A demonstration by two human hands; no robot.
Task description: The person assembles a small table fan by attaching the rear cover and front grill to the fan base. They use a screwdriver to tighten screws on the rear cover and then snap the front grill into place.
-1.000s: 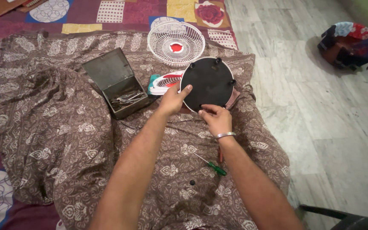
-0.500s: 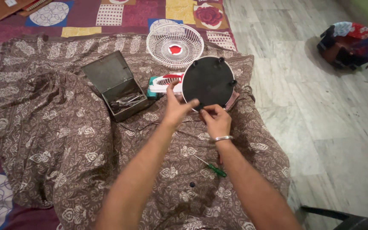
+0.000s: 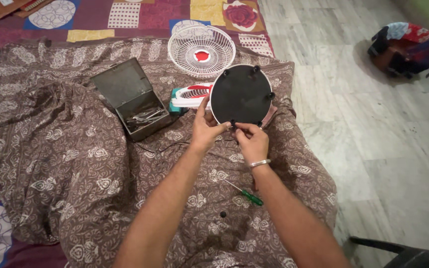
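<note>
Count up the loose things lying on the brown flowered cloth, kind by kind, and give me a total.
Round black fan base, with rubber feet, held by left hand and right hand: 1
White wire fan guard: 1
Open grey metal tool box: 1
Green-handled screwdriver: 1
Small black knob: 1
White and red fan part: 1
Total: 6

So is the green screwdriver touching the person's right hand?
Apart. The head view shows the green screwdriver lying on the brown cloth, well below the right hand.

Both bare forearms are stretched forward, converging; the left hand (image 3: 205, 128) is held with thumb raised; the right hand (image 3: 252, 140) is pinched at its fingers (image 3: 238, 127), wrist bent.
</note>
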